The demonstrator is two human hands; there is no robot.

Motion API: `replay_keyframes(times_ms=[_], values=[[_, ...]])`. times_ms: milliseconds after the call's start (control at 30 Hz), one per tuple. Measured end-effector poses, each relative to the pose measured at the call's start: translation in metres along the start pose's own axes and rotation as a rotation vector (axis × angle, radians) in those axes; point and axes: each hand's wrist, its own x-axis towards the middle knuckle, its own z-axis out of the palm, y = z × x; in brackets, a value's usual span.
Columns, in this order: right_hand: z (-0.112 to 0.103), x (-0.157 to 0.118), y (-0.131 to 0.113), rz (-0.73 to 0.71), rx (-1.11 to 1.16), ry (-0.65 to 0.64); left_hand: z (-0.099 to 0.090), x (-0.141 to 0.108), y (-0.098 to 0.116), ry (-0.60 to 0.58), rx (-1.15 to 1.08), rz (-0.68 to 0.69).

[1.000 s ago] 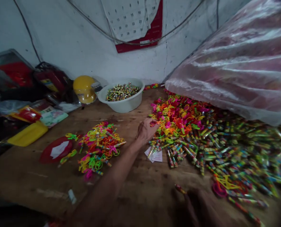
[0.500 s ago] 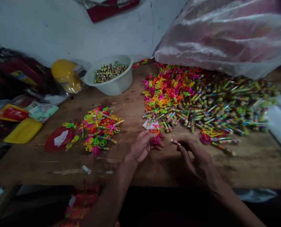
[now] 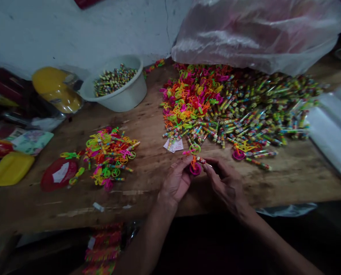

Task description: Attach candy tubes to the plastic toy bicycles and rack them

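Note:
My left hand (image 3: 178,178) pinches a small plastic toy bicycle (image 3: 194,165) with green and magenta wheels and an orange frame. From the right, my right hand (image 3: 223,179) grips a thin patterned tube (image 3: 203,162), whose end meets the toy. Behind my hands spreads a large heap of bright plastic pieces (image 3: 187,103), which merges on the right with many patterned tubes (image 3: 262,110). A smaller mixed pile (image 3: 110,154) lies to the left. Just beyond my left hand are small white paper slips (image 3: 174,145).
A white basin (image 3: 124,97) full of tubes stands at the back left, beside a yellow object (image 3: 54,89) in clear wrap. A red disc (image 3: 58,175) and a yellow tray (image 3: 10,170) lie left. Plastic sheeting (image 3: 253,38) hangs behind the heap.
My right hand has moved left with its tube, which now meets the toy bicycle in my left hand. The view has shifted, so the piles and basin appear further left.

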Motion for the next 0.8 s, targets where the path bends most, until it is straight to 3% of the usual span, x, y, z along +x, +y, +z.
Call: replay_keyframes(times_ms=[333,467,600,700,800], values=[[-0.008,0.004,0.003,-0.103,-0.079,0.046,0.001,0.003,-0.005,0.029,0.172,0.053],[-0.010,0.001,0.007,-0.253,-0.240,0.066,-0.004,0.006,-0.005,0.039,0.211,0.001],[-0.017,-0.002,0.010,-0.380,-0.417,-0.030,-0.011,0.007,-0.002,0.013,0.276,-0.094],[-0.023,-0.001,0.006,-0.338,-0.388,-0.071,-0.009,0.005,-0.001,0.009,0.341,-0.064],[-0.027,0.001,0.001,-0.181,-0.235,-0.070,-0.005,0.004,-0.001,0.010,0.375,-0.032]])
